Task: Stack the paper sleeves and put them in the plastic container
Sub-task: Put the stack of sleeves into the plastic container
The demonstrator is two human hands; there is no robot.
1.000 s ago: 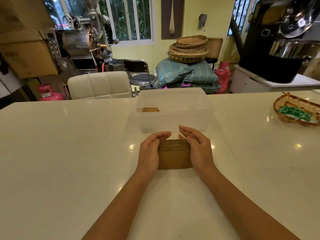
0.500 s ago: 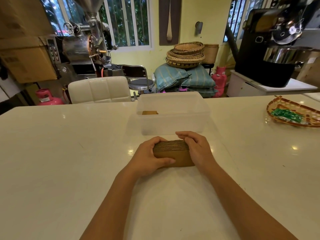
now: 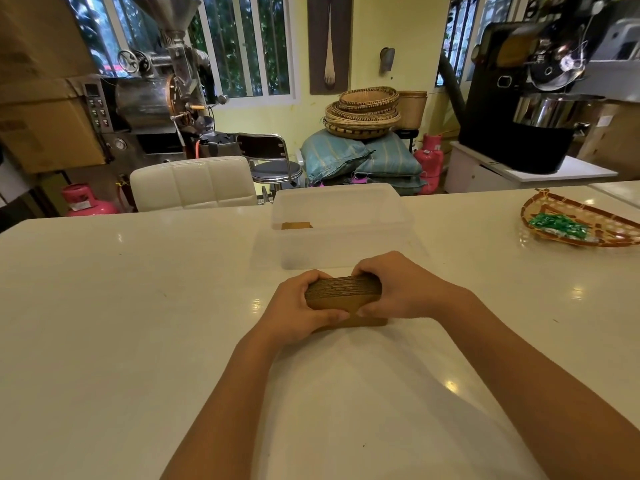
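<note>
A thick stack of brown paper sleeves (image 3: 344, 294) is gripped from both ends, its far edge tilted up off the white table (image 3: 138, 323). My left hand (image 3: 298, 310) wraps the left end with the thumb along the near face. Over the right end curls my right hand (image 3: 398, 289). Just behind the stack stands the clear plastic container (image 3: 398, 209), open on top. A few brown sleeves (image 3: 296, 225) lie in the container's left part.
A woven tray (image 3: 588, 216) holding green packets (image 3: 557, 225) sits at the table's right edge. A white padded chair (image 3: 194, 183) stands behind the table's far side.
Both hands have closed from flat against the sides to a grip around the stack's ends, and the stack has been tilted up from lying flat on the table.
</note>
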